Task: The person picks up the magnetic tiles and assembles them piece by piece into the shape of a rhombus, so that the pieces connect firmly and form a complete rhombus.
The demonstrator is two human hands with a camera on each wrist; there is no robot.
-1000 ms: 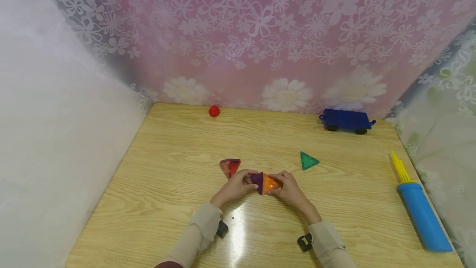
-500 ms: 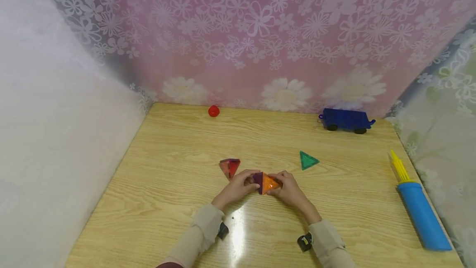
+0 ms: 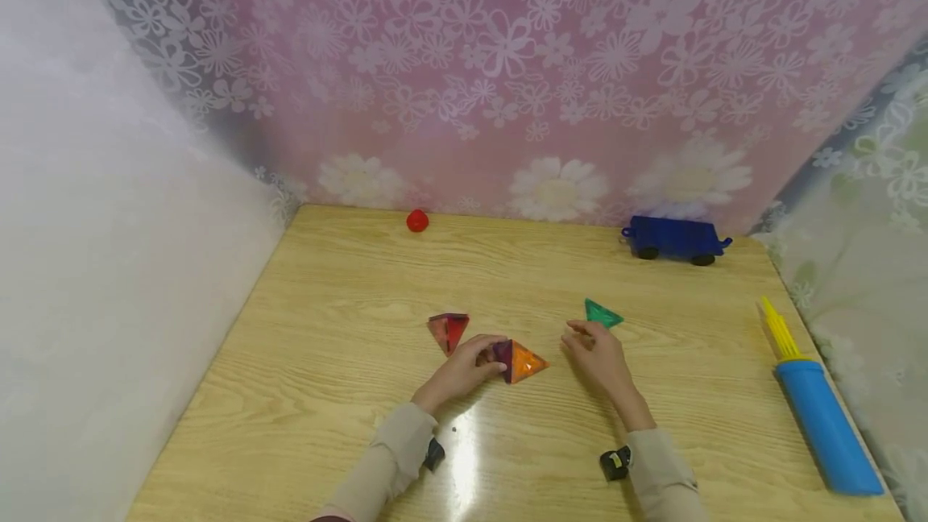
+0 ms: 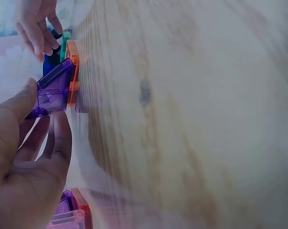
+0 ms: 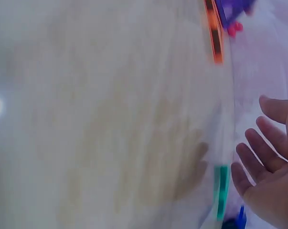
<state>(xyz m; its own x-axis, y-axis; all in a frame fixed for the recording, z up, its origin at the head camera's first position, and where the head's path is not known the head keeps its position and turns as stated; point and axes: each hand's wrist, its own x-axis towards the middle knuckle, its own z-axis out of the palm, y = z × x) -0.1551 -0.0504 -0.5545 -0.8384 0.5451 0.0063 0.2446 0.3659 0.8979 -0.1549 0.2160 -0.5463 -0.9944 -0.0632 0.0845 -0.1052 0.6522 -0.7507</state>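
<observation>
My left hand (image 3: 464, 369) pinches a purple triangular magnetic tile (image 4: 54, 91) between thumb and fingers. The purple tile stands tilted against an orange triangular tile (image 3: 528, 362), which lies on the table with its point to the right. My right hand (image 3: 600, 357) is apart from both, with nothing in it, its fingers loosely bent. Just beyond those fingers lies a green triangular tile (image 3: 600, 313), partly overlapped by the hand in the head view. In the right wrist view the same green tile (image 5: 221, 192) is close below the fingertips.
Left of my left hand sits a joined group of red and purple tiles (image 3: 449, 331). A small red ball-like object (image 3: 416, 221) and a blue wheeled toy wagon (image 3: 674, 238) stand along the back edge. A blue pump with a yellow nozzle (image 3: 828, 425) lies at the right edge.
My right hand has let go of the orange tile and moved right, toward the green tile. The left hand has stayed in place with the purple tile.
</observation>
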